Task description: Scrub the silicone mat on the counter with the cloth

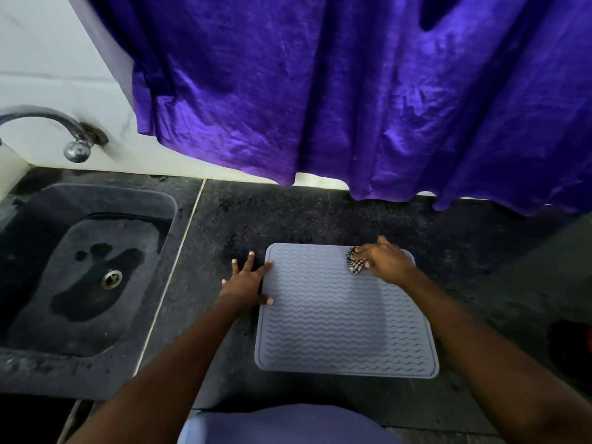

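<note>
The silicone mat [346, 310] lies flat on the dark counter [320, 216], between the two hands. The left hand [248, 282] is spread flat, gripping nothing, with fingertips pressed on the mat's near edge (likely to stop sliding). The checked cloth [355, 261] is bunched and clenched under the right hand [382, 259], at the mat's far corner, probably where a scrubbing pass begins.

Right hand [382, 259] pressing checkered cloth [355, 261] on grey mat [346, 318], left hand [246, 282] bracing edge

home kitchen | dark stone counter [320, 216] | sink [86, 277] | tap [64, 129]
</note>
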